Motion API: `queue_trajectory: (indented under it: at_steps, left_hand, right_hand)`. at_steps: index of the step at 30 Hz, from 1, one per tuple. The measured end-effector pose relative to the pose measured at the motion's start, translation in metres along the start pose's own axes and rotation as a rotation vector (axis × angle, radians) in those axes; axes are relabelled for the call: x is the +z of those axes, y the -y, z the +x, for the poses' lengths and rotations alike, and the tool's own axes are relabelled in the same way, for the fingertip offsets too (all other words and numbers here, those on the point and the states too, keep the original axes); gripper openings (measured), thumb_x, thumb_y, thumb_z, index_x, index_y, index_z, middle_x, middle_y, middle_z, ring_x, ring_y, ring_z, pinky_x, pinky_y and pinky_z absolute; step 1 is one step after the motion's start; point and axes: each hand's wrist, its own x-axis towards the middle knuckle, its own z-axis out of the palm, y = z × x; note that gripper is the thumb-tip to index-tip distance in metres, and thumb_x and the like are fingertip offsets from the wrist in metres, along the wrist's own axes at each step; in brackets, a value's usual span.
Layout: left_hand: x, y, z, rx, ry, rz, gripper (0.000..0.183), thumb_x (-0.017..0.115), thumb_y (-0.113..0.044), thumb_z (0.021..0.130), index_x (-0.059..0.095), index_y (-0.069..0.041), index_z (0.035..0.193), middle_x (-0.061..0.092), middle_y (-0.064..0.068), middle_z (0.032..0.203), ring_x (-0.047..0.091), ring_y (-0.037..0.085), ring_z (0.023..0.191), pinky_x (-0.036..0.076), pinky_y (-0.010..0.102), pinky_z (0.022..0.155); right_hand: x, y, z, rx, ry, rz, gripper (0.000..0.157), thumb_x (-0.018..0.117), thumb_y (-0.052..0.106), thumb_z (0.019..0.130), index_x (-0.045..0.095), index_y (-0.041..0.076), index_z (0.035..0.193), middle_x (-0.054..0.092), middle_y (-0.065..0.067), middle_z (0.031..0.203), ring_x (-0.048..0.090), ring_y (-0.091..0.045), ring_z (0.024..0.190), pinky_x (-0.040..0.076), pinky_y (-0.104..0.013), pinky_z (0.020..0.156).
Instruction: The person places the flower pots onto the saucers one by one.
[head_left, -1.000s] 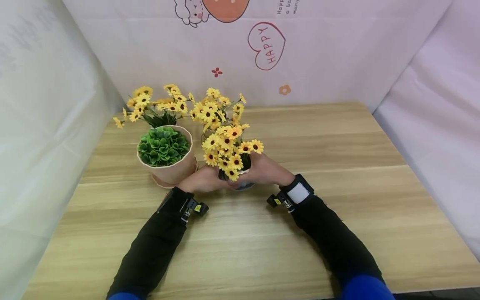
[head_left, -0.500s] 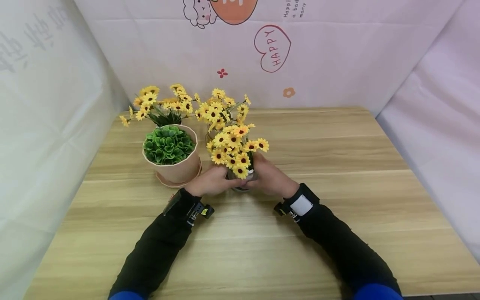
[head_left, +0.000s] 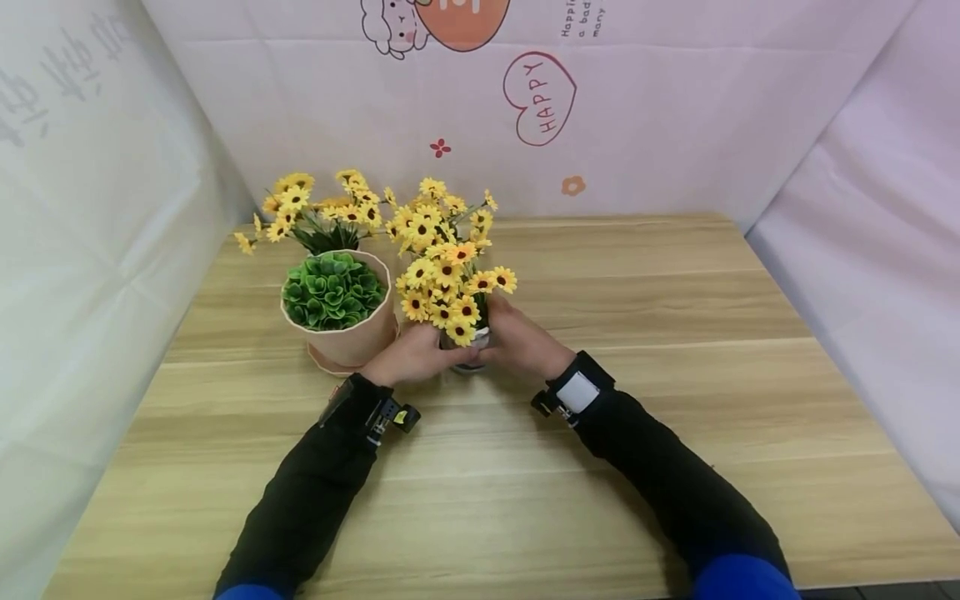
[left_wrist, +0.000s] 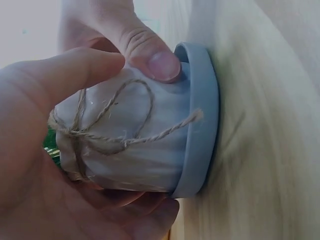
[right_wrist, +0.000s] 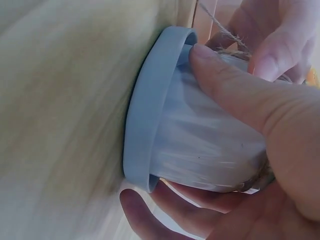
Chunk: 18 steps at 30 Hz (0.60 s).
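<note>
Both hands hold a flower pot wrapped in pale material point(left_wrist: 150, 167), planted with yellow daisy-like flowers point(head_left: 446, 287). My left hand point(head_left: 411, 354) curls round its left side, thumb across the front. On the other side, my right hand point(head_left: 522, 337) grips it, with the thumb low on the wall near the saucer. A twine bow point(left_wrist: 75, 132) is tied round the pot. Its base sits in a blue-grey saucer point(left_wrist: 204, 120), which stands on the wooden table in both wrist views. The fingers behind the pot are partly hidden.
Just left stands a beige pot point(head_left: 356, 342) on a matching saucer, filled with a round green plant point(head_left: 333, 292). Behind it are yellow flowers point(head_left: 292, 200); more yellow flowers point(head_left: 431, 212) rise behind the held pot. A printed white cloth point(head_left: 675, 108) backs the table point(head_left: 660, 467).
Both hands have shifted the held pot slightly left, closer to the beige pot. The grip looks the same. The head view has also swayed a little.
</note>
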Motion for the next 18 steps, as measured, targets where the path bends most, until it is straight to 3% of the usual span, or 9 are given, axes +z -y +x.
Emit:
queue_trajectory:
  at_steps: [4,7,10,14,18]
  left_hand:
    - [-0.003,0.003,0.0,-0.04,-0.03,-0.011,0.079,0.067,-0.039,0.088,0.022,-0.02,0.15,0.032,0.002,0.146,0.036,0.014,0.127,0.026,0.027,0.103]
    - [-0.006,0.005,0.001,-0.093,-0.057,-0.016,0.077,0.068,-0.041,0.087,0.026,-0.018,0.148,0.039,0.004,0.139,0.046,0.017,0.113,0.035,0.03,0.095]
    - [-0.008,0.008,0.002,-0.116,-0.087,-0.03,0.078,0.068,-0.039,0.087,0.024,-0.018,0.148,0.04,0.005,0.138,0.047,0.018,0.108,0.036,0.031,0.091]
    - [-0.009,0.012,0.003,-0.117,-0.119,-0.038,0.082,0.066,-0.039,0.088,0.018,-0.019,0.151,0.031,0.004,0.146,0.041,0.016,0.114,0.032,0.029,0.095]
    - [-0.01,0.016,0.004,-0.107,-0.14,-0.025,0.08,0.063,-0.04,0.091,0.016,-0.021,0.152,0.029,0.003,0.146,0.049,0.019,0.094,0.036,0.031,0.087]
  right_hand:
    - [0.003,0.0,0.009,-0.013,-0.008,-0.011,0.093,0.083,0.02,0.072,0.025,0.009,0.144,0.032,-0.009,0.136,0.04,-0.02,0.124,0.029,-0.023,0.101]
    - [0.004,0.001,0.016,0.017,-0.007,-0.024,0.092,0.083,0.02,0.072,0.025,0.007,0.143,0.034,-0.01,0.133,0.042,-0.022,0.122,0.031,-0.022,0.1]
    - [0.005,0.002,0.022,0.069,0.002,-0.041,0.089,0.082,0.023,0.072,0.027,0.004,0.139,0.036,-0.01,0.128,0.045,-0.023,0.118,0.034,-0.022,0.097]
    - [0.006,0.003,0.03,0.117,0.011,-0.064,0.084,0.082,0.025,0.073,0.03,0.001,0.134,0.038,-0.011,0.124,0.049,-0.023,0.112,0.038,-0.02,0.093]
    - [0.006,0.003,0.036,0.166,0.015,-0.069,0.078,0.081,0.026,0.074,0.031,0.001,0.128,0.04,-0.01,0.117,0.054,-0.021,0.098,0.044,-0.017,0.08]
